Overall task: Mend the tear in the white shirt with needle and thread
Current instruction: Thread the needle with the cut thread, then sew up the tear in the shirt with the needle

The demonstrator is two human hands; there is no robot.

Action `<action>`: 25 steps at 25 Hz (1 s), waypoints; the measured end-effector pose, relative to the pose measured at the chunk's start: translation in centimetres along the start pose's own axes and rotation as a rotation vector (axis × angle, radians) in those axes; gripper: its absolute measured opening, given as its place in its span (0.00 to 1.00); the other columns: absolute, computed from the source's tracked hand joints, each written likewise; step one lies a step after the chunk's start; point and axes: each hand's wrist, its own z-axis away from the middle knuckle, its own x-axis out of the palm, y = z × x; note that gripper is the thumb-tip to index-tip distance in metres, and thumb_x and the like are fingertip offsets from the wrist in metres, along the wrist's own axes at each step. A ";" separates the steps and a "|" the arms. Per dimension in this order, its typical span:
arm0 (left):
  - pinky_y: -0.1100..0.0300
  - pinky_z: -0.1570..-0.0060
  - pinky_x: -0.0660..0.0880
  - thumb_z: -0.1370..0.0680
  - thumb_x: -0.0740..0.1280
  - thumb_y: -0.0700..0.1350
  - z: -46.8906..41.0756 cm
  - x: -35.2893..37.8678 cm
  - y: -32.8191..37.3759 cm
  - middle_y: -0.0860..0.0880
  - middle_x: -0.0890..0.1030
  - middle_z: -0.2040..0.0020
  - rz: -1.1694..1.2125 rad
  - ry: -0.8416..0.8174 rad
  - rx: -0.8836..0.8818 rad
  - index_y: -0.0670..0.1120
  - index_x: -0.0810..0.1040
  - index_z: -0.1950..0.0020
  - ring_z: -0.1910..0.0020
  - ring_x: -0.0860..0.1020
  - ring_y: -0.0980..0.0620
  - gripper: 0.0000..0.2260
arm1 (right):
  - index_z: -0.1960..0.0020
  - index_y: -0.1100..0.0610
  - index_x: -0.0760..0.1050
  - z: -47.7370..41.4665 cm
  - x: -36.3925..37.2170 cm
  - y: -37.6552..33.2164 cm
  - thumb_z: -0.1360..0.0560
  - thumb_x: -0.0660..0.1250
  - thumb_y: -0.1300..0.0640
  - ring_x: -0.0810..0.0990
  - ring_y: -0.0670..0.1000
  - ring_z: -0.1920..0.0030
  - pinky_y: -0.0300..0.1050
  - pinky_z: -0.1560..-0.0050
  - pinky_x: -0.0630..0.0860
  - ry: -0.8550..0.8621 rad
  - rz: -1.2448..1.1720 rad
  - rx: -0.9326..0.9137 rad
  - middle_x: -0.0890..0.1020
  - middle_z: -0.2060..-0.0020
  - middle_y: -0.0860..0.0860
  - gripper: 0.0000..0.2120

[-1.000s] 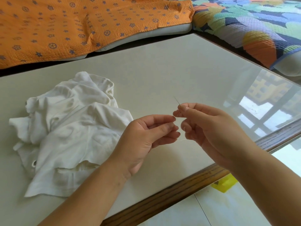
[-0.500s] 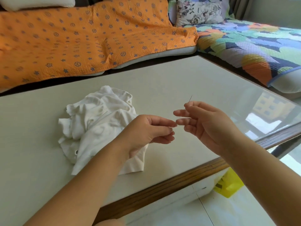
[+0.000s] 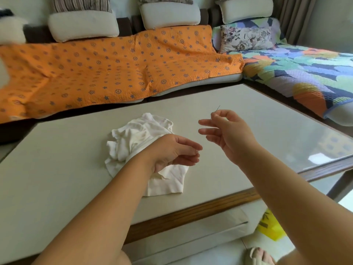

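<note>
The white shirt (image 3: 142, 134) lies crumpled on the pale table (image 3: 57, 169), left of centre. My right hand (image 3: 227, 134) is raised above the table to the right of the shirt and pinches a thin needle (image 3: 216, 109) between thumb and forefinger, its tip pointing up; the other fingers are spread. My left hand (image 3: 175, 152) hovers over the shirt's right edge with thumb and fingers drawn together; a thread between them is too fine to see.
A sofa with an orange patterned cover (image 3: 114, 69) runs along the table's far side, and a multicoloured cover (image 3: 298, 73) lies on the right. The table's wooden front edge (image 3: 191, 213) is near me. A yellow object (image 3: 271, 224) sits on the floor at right.
The camera has tilted up and back, showing more of the sofa. My hands have moved apart: the right rose with the needle, the left dropped lower towards the shirt.
</note>
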 end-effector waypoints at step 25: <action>0.61 0.61 0.82 0.23 0.68 0.32 -2.4 -6.9 -2.7 0.43 0.84 0.59 0.094 0.184 -0.115 0.38 0.83 0.48 0.61 0.84 0.51 0.06 | 0.48 0.60 0.69 -10.9 1.0 3.0 0.17 0.55 0.62 0.86 0.58 0.53 0.44 0.55 0.82 -0.037 -0.227 0.067 0.83 0.50 0.62 0.05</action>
